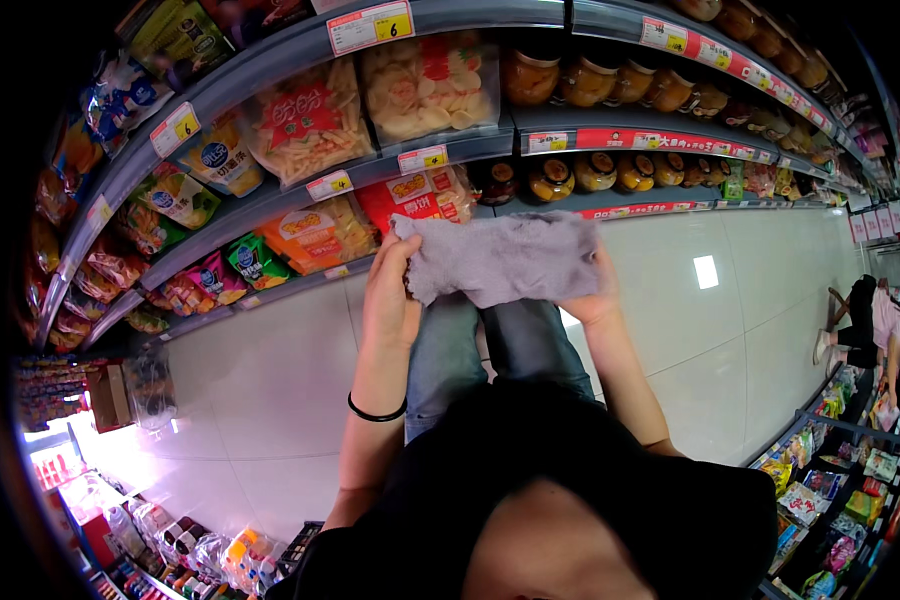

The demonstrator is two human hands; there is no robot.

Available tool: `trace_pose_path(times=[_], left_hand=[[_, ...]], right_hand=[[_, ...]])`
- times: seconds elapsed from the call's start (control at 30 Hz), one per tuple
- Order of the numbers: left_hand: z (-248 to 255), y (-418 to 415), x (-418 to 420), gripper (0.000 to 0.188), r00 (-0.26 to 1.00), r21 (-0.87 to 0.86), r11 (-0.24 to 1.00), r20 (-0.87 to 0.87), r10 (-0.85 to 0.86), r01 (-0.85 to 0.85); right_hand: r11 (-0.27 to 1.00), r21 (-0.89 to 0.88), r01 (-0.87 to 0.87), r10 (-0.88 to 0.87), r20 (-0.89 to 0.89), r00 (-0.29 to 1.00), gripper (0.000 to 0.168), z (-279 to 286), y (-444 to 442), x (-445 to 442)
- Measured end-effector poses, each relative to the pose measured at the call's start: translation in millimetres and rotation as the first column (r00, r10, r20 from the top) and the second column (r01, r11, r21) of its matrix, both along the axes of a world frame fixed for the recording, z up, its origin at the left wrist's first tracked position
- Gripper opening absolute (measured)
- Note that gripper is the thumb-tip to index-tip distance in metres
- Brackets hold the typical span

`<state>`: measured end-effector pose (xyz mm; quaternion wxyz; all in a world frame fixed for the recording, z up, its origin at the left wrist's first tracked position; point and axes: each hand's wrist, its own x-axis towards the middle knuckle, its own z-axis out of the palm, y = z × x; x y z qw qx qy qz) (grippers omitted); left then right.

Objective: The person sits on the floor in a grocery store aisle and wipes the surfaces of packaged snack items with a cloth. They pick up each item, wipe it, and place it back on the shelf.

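A greyish-purple cloth (502,259) is stretched sideways between my two hands, above my knees and in front of the lower shelves. My left hand (394,289) grips its left end, the thumb lying on top near the corner. At the other end my right hand (594,289) holds the cloth, with most of its fingers hidden behind the fabric. Just beyond the cloth lie a red bag of rice crackers (412,199) and an orange snack bag (311,232) on the bottom shelf.
Curved grey shelves (450,146) carry large clear snack bags (311,120) and rows of glass jars (589,79). Pale floor tiles (270,397) spread below. At the far right a person (881,315) reaches toward another shelf (832,480). A cardboard box (109,397) stands at left.
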<state>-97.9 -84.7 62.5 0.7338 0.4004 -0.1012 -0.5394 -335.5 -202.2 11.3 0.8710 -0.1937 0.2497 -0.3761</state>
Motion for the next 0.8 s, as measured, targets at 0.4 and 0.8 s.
trace_pose_path(times=[0.4,0.8], left_hand=[[-8.4,15.7,17.5,0.012,0.888,0.022,0.984,0.429,-0.168,0.175],[66.9,28.0,51.4,0.010,0.720,-0.233,0.969,0.659,0.219,-0.081]], right_hand=[[0.991,-0.024,-0.132,0.124,-0.208,0.970,0.030,19.6,-19.8,-18.5],[0.804,-0.593,-0.032,-0.041,-0.108,0.993,0.026,96.2,-34.9,-12.2]])
